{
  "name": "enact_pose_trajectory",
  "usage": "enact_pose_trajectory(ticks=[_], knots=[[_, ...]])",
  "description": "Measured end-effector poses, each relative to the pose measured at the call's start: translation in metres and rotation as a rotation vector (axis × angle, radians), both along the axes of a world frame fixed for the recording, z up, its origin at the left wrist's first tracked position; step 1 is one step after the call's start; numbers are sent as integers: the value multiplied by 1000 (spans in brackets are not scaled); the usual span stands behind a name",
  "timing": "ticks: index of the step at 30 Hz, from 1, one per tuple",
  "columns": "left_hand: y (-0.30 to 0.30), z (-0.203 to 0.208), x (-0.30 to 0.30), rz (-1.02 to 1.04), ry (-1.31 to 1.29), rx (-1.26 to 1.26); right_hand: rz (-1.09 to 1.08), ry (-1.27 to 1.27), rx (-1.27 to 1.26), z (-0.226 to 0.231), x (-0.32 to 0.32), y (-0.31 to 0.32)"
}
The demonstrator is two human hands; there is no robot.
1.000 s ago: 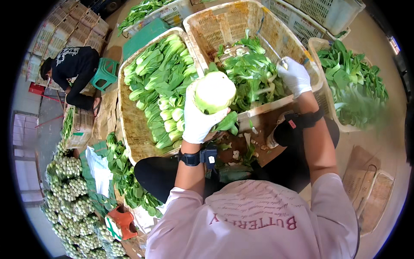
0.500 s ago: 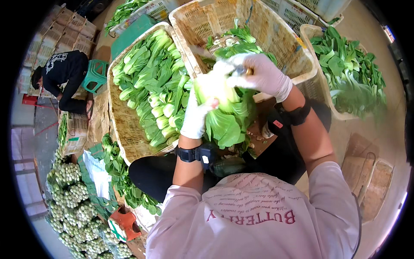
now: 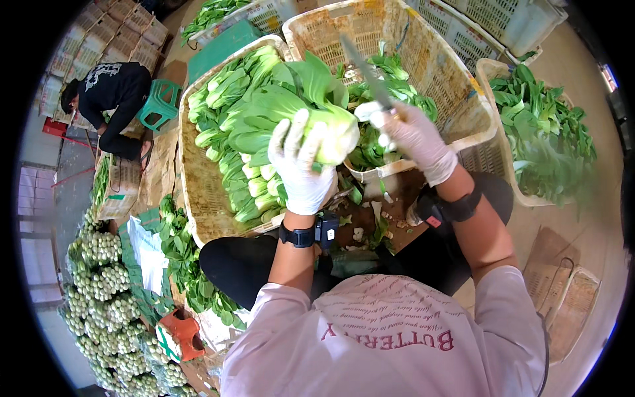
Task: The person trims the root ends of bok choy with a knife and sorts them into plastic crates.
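Observation:
My gloved left hand is closed round a large head of bok choy. Its pale, cut base points right and its green leaves fan out to the left. My gloved right hand grips a knife by the handle, blade slanting up and away to the left, apart from the bok choy. Under the held head stands a pale plastic crate with rows of bok choy. Beyond my right hand another stained crate holds loose leaves and trimmings.
A crate of leafy greens stands at the right. Bagged pale vegetables and an orange stool lie lower left. Scraps litter the floor before my knees. A person bends forward by a green stool at the far left.
My left hand has swung the bok choy up and left over the filled crate, turning its leaves away from me. The right hand has drawn apart from it, raising the knife.

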State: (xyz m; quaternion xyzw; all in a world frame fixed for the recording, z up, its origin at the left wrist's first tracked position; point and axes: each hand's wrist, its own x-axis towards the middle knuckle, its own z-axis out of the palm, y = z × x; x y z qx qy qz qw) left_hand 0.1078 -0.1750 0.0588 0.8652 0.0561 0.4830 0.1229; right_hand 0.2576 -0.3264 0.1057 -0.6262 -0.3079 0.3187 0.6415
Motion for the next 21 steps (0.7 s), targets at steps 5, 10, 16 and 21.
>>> enact_pose_trajectory(ticks=[5,10,16,21], knots=[[-18,-17,9,60,28,133,31,-155,-42,-6,-11,10],[-26,-24,15,83,47,180,-1,41,-95,-19,-3,6],[-30,-22,20,-6,-135,-172,-157,207,158,-8,-20,10],[-30,-10,10,-153,-13,-739,-115,-259,-358,0,34,-12]])
